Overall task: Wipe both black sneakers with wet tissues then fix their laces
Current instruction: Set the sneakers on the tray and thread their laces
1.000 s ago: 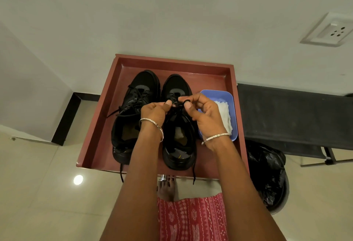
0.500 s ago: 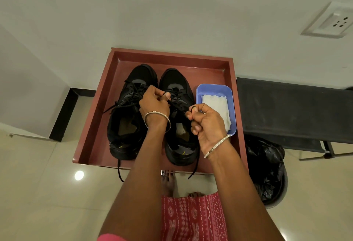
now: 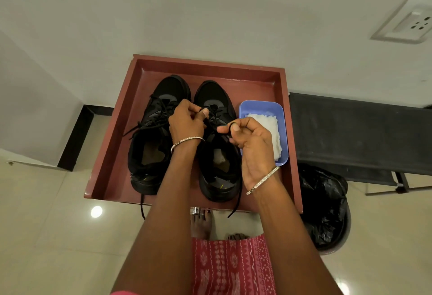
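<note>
Two black sneakers stand side by side, toes away from me, in a reddish-brown tray (image 3: 112, 159). The left sneaker (image 3: 152, 145) has loose laces spilling to its left and one end hanging over the tray's front edge. Over the right sneaker (image 3: 219, 173), my left hand (image 3: 185, 123) pinches a black lace near the eyelets. My right hand (image 3: 251, 140) pinches the other lace strand, looped round its fingertips, a little to the right. Another lace end (image 3: 236, 203) dangles over the tray front.
A blue plastic tub (image 3: 261, 107) holding folded white tissues (image 3: 266, 128) sits in the tray's right side, just behind my right hand. A black bench (image 3: 350, 131) and a bin with a black bag (image 3: 325, 203) stand to the right. My feet show below the tray.
Both hands have stayed on the right sneaker's laces. My right hand moved out to the right and down, then back up a little, drawing the lace through.
</note>
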Action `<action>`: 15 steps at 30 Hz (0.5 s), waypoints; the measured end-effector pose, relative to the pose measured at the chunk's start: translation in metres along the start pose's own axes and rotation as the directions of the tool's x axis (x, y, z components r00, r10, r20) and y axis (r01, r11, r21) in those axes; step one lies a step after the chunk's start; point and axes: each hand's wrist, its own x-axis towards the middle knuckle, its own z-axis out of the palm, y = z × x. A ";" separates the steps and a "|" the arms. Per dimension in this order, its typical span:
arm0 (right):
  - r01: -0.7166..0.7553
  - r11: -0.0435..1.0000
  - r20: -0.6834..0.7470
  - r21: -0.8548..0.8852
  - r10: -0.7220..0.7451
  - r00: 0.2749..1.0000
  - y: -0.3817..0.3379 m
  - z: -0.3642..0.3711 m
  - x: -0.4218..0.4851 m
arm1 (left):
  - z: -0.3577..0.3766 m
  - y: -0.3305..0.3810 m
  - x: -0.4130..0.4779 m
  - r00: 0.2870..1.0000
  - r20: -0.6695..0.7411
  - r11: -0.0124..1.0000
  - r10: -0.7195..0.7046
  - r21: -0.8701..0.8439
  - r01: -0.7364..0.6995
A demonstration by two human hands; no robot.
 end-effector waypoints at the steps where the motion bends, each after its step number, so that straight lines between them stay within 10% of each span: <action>1: 0.024 0.999 0.012 0.036 -0.025 1.000 -0.001 0.001 0.000 | -0.001 0.000 0.001 1.000 0.031 1.000 0.005 -0.018 -0.004; 15: -0.149 0.985 -0.053 0.085 0.154 0.987 0.006 0.009 0.001 | 0.009 0.001 -0.004 0.987 -0.141 0.985 0.081 0.160 -0.058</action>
